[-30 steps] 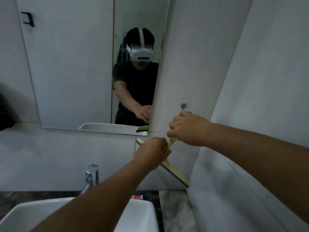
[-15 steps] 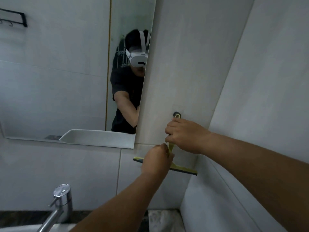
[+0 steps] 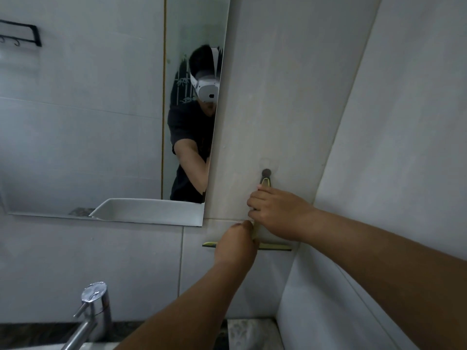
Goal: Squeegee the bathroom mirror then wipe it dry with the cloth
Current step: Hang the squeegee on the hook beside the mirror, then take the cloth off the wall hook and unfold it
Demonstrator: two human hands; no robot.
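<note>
Counted in view: 1 frameless rectangular wall mirror [image 3: 101,122] | 1 yellow-green plastic squeegee [image 3: 274,246] with 1 blade | 1 dark round wall hook [image 3: 266,172] | 1 chrome metal faucet [image 3: 93,309] | 2 bare hands: left hand [image 3: 236,245], right hand [image 3: 276,212] | 1 black wall rack [image 3: 22,34], reflected in the mirror | cloths recorded: 0

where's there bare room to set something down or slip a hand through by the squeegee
Free: the marble counter strip between the faucet and the right wall, and the bare tile between the mirror's lower edge and the faucet. Crowded: the wall hook, where the left hand and right hand hold the squeegee.
</note>
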